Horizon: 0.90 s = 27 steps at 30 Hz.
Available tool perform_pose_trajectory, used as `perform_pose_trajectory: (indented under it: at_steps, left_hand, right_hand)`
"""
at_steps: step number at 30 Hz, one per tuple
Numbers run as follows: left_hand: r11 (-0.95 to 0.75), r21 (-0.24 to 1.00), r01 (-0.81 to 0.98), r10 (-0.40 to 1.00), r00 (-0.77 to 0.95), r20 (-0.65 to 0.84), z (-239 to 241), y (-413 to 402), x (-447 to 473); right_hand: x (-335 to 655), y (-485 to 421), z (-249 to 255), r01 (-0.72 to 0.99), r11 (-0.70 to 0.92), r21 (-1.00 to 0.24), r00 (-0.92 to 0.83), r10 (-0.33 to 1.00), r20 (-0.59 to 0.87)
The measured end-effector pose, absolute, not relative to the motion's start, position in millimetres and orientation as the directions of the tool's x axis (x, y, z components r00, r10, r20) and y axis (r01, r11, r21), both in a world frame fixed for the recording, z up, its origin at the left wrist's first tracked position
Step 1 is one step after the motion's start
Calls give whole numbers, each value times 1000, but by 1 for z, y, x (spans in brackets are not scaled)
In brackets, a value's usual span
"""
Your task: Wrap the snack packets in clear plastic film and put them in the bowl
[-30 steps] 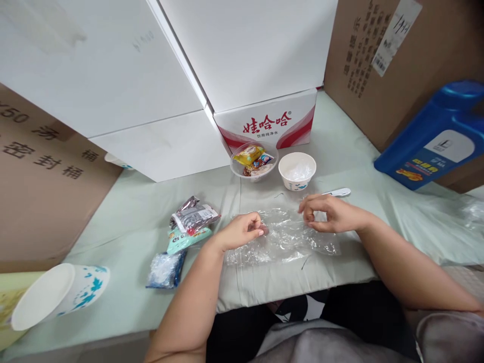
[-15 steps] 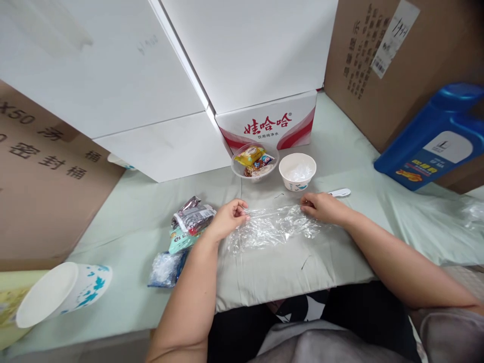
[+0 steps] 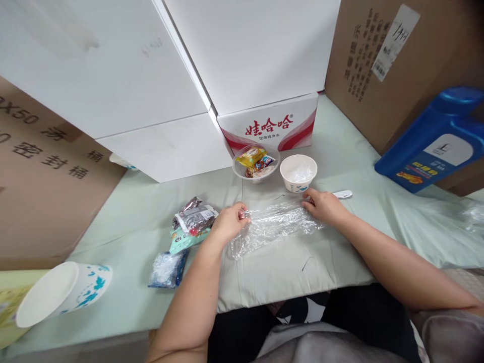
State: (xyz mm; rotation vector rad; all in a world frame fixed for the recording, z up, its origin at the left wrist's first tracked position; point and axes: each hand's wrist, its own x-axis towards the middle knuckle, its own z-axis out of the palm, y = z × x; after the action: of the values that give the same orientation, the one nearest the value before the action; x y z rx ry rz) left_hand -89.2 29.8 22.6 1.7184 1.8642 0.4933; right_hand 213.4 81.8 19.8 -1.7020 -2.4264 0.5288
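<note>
While the left hand [image 3: 229, 222] has its thumb and bent fingers closed on the upper left corner of a crinkled sheet of clear plastic [image 3: 280, 219], the right hand [image 3: 321, 206] pinches the same sheet near its upper right corner, fingers curled inward. Between them the sheet lies stretched out sideways in front of the person, its far edge running from one hand to the other, its near part spread over a pale green tablecloth [image 3: 264, 282]. Just beyond the right fingertips stands a round white paper bowl with blue leaf print [image 3: 298, 187], holding a crumpled wad of clear plastic. Close by on its left, a round, see-through plastic bowl [image 3: 239, 171] holds small wrapped snacks, one of them yellow, in front of a white carton with red lettering [image 3: 270, 126]. A slim white handle [image 3: 344, 194] pokes out from behind the right hand. Near the left forearm lie a shiny dark and silver packet [image 3: 195, 218], a mint-green packet [image 3: 181, 243] partly beneath it, and a blue packet with a glossy, whitish face [image 3: 166, 269] closer to the person. A thin dark strand [image 3: 306, 263] rests on the cloth nearer the person than the sheet, and a big blue plastic bottle [image 3: 431, 146] leans well off to the right.
</note>
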Motion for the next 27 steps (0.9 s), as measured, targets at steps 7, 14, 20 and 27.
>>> perform_pose_trajectory:
  at_steps: [7, 14, 20, 27]
  left_hand:
    - [81, 340, 937, 967, -157, 202, 36, 20, -73]
    - [-555, 412, 722, 812, 577, 83, 5, 3, -19]
    - [-555, 296, 777, 799, 597, -68, -1, 2, -19]
    - [-534, 247, 809, 814, 571, -107, 5, -2, -26]
  right_hand:
    - [208, 79, 21, 916, 325, -236, -357, 928, -109]
    - [209, 77, 20, 930, 323, -175, -341, 936, -85]
    - [238, 94, 27, 988, 91, -123, -99, 993, -59]
    - [234, 81, 39, 655, 627, -423, -601, 771, 211]
